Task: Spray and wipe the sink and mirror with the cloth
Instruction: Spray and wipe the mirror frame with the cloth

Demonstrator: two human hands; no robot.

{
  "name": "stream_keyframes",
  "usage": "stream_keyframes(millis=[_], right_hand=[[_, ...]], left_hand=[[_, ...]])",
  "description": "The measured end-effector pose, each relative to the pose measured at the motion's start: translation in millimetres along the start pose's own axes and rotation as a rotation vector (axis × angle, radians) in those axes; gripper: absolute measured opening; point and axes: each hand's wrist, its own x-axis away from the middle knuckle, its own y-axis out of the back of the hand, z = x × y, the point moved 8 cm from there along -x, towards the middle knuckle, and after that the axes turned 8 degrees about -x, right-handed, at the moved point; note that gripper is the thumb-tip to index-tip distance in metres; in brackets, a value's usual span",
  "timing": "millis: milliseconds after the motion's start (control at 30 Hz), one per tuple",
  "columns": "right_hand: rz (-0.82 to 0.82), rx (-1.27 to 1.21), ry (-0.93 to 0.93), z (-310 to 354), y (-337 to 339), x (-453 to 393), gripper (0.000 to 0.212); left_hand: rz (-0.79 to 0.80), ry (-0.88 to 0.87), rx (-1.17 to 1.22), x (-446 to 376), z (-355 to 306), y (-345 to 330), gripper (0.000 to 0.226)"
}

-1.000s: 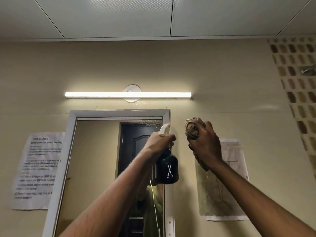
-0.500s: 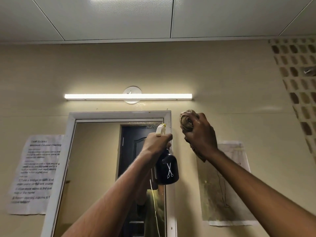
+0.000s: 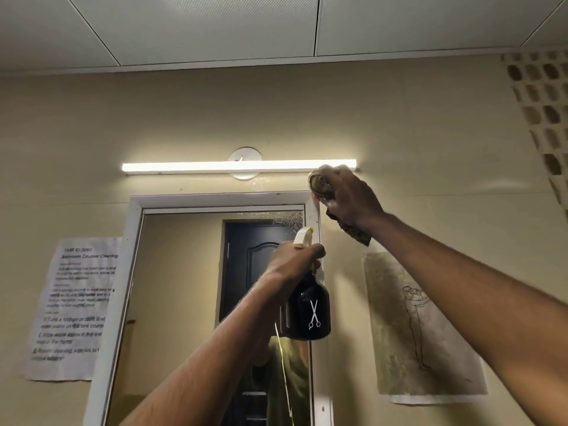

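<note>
right hand (image 3: 347,195) has risen, gripping bunched brown cloth (image 3: 321,186) at white-framed mirror's (image 3: 184,272) top right corner | left hand (image 3: 292,261) holds black spray bottle (image 3: 309,312) | wiping looks imminent

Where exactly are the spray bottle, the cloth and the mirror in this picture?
spray bottle (image 3: 309,315), head view, on its dark body beside the scissors mark.
cloth (image 3: 319,183), head view, on the bunched part showing left of the right hand's fingers.
mirror (image 3: 181,272), head view, on the glass left of the reflected door.
</note>
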Motion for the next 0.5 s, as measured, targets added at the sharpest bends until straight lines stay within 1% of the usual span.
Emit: stream_keyframes(millis=[100, 200, 267, 400, 467, 500], right_hand=[[0.022, -0.007, 0.008, 0.9, -3.2, -4.1, 0.056], [0.055, -0.011, 0.055, 7.3, -11.1, -4.2, 0.052], [0.082, 0.005, 0.087, 10.7, -16.3, 5.5, 0.051], [0.247, 0.045, 0.269, 22.3, -33.6, 52.0, 0.053], [0.301, 0.027, 0.264, 18.2, -35.8, 56.1, 0.055], [0.308, 0.023, 0.243, 15.2, -35.4, 49.4, 0.053]], left_hand=[[0.007, -0.011, -0.012, -4.0, -2.0, -0.7, 0.024], [0.008, 0.003, 0.027, -5.0, -0.9, -3.0, 0.030], [0.016, 0.013, 0.043, -4.3, 2.7, -3.7, 0.027], [0.066, 0.035, 0.053, 7.4, 16.1, -4.4, 0.016], [0.087, 0.047, 0.049, 16.3, 25.5, -6.8, 0.013], [0.099, 0.054, 0.057, 20.7, 29.2, -7.8, 0.016]])
